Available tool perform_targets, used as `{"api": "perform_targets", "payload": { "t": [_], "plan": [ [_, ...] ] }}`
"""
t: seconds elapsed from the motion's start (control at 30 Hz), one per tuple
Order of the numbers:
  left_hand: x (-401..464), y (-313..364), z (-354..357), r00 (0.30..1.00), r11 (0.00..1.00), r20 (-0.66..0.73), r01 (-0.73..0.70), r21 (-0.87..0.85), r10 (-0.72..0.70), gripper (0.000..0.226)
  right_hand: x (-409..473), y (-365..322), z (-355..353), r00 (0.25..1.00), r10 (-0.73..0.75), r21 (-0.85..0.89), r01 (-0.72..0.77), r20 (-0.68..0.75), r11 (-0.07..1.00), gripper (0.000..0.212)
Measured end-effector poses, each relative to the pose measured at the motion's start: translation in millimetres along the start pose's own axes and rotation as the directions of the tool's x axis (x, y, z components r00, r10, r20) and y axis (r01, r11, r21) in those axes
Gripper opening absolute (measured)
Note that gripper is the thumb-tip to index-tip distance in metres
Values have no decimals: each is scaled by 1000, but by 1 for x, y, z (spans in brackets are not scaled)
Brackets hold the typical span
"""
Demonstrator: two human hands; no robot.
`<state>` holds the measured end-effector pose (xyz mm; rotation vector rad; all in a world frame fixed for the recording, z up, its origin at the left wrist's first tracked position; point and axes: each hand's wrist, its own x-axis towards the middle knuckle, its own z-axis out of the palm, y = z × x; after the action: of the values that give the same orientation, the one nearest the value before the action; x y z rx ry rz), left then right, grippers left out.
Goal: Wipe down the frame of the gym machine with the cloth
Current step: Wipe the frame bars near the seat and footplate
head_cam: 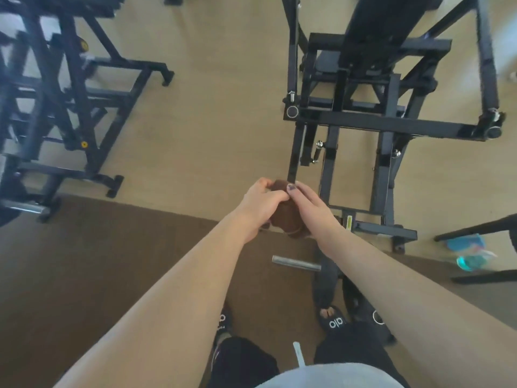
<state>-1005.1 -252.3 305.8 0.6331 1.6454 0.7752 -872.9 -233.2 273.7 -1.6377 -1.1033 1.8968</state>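
A brown cloth (288,215) is bunched between both hands in the middle of the view. My left hand (261,204) grips its left side with curled fingers. My right hand (310,205) holds its right side, thumb pressed on the top of the cloth. The black gym machine frame (386,124) stands just beyond and to the right of the hands, its near left upright ending right behind the cloth. Neither hand touches the frame.
A second black machine (70,107) stands at the left. A metal bar (296,264) sticks out low over the brown mat (98,261) near my feet. Blue-green items (470,253) lie on the floor at the right, beside another black frame leg.
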Motion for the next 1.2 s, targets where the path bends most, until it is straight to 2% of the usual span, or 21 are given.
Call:
{"api": "perform_targets", "payload": {
  "t": [0.07,0.17,0.27,0.37,0.5,0.7,0.8,0.93,1.03,1.2],
  "plan": [
    [16,-5,-30,999,1000,52,8,14,-9,33,7,-1,34,999,26,80,-23,-43,997,46],
    [38,-15,-74,993,999,113,12,49,-18,22,18,-1,79,997,69,224,-63,-17,973,18],
    [55,-17,-101,983,993,178,34,114,-54,28,25,5,106,993,116,316,-98,-39,944,26],
    [74,-8,-103,963,980,257,36,197,-87,20,33,6,112,977,173,395,-113,-120,912,31],
    [110,17,-82,932,949,337,24,314,-135,25,63,0,92,945,259,504,-128,-199,854,31],
    [187,35,-48,906,896,366,31,442,-212,29,137,-6,64,887,354,607,-111,-296,787,32],
    [231,44,-35,895,842,390,-31,538,-216,35,172,-7,49,839,405,667,-70,-362,741,27],
    [292,59,-17,870,749,462,-188,636,-174,21,210,-12,30,762,458,695,-14,-458,718,23],
    [337,65,0,838,678,514,-271,683,-182,38,241,-9,22,703,470,699,53,-533,713,32],
    [410,62,25,756,476,633,-500,723,-166,50,298,2,16,587,488,680,152,-646,718,38]
  ]
}}
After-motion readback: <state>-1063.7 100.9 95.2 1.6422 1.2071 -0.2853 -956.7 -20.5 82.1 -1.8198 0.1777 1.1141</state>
